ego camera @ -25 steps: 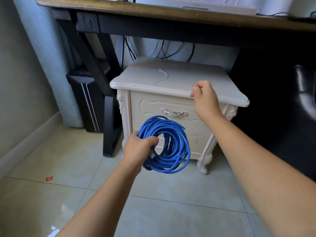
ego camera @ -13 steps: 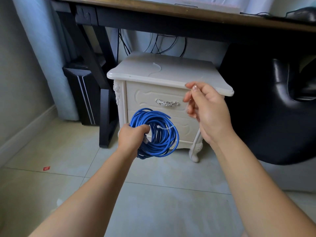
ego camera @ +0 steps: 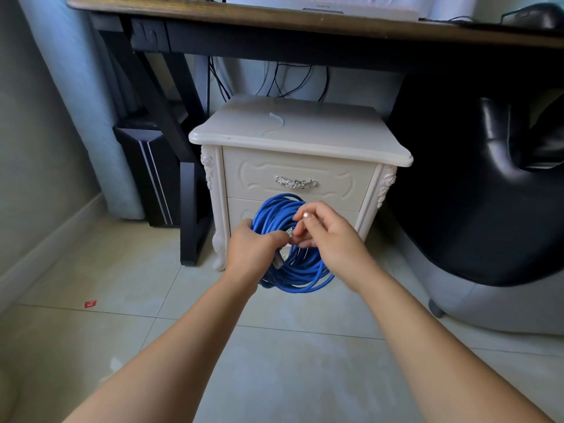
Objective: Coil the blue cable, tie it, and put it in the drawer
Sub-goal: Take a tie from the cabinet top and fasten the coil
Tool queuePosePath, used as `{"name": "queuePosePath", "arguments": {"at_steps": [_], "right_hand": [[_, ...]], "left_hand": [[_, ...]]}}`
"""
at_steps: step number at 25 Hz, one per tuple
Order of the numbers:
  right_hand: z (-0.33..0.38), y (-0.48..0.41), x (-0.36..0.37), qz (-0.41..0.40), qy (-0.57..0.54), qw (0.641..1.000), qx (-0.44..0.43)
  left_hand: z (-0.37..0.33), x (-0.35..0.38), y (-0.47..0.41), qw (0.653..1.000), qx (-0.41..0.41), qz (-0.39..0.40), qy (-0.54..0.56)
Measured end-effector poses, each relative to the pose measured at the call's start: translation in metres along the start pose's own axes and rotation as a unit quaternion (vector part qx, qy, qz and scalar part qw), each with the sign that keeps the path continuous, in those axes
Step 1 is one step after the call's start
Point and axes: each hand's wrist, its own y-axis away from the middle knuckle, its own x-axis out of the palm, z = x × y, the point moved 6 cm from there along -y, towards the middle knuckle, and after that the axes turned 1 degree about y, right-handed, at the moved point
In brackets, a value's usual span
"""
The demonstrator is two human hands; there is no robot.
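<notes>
The blue cable (ego camera: pixel 305 270) is already wound into a thick ring of many turns. It hangs roughly upright in the air in front of the nightstand (ego camera: pixel 305 132), with its open face turned toward the person and the cabinet front behind it. The left hand (ego camera: pixel 254 250) grips the ring's left side, with its fingers wrapped round the whole bundle, and carries its weight. The right hand (ego camera: pixel 331 239) has its fingers (ego camera: pixel 306 215) curled in to pinch a small pale piece (ego camera: pixel 290 232) against the strands just beside the left thumb. This is probably the tie, though it is too small to tell it from a plug. The two hands are close together and almost touching, so the binding seems to be in progress and not finished. The drawer (ego camera: pixel 296 166) is shut, and its silver handle (ego camera: pixel 295 182) shows just above the top of the coil, straight ahead of both hands. Once the tie holds, the right hand looks the freer one to pull that handle, while the left brings the ring up and lays it flat inside. A thin pale strip (ego camera: pixel 276 120) lies on the nightstand's top. A dark desk (ego camera: pixel 274 16) spans overhead, a black chair (ego camera: pixel 488 178) stands to the right, a computer tower (ego camera: pixel 146 172) to the left, and a red scrap (ego camera: pixel 90 303) lies on the tiled floor.
</notes>
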Motion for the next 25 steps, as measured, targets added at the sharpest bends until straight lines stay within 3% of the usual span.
{"name": "queuePosePath", "arguments": {"at_steps": [7, 11, 18, 23, 25], "right_hand": [[0.003, -0.002, -0.002, 0.025, -0.082, 0.995, -0.059], [0.008, -0.002, -0.004, 0.035, -0.051, 0.994, -0.087], [0.002, 0.001, -0.006, 0.028, -0.072, 0.995, -0.069], [0.011, 0.009, -0.008, -0.061, -0.051, 0.995, -0.051], [0.007, 0.01, -0.01, -0.075, -0.091, 0.993, 0.005]], "left_hand": [[0.002, 0.007, -0.001, 0.994, -0.007, 0.076, 0.078], [-0.002, 0.008, -0.002, 0.988, 0.003, 0.117, 0.099], [-0.006, 0.008, 0.003, 0.99, 0.032, 0.093, 0.105], [-0.02, -0.002, 0.009, 0.991, 0.072, 0.042, 0.101], [-0.024, -0.006, 0.01, 0.992, 0.095, 0.035, 0.07]]}}
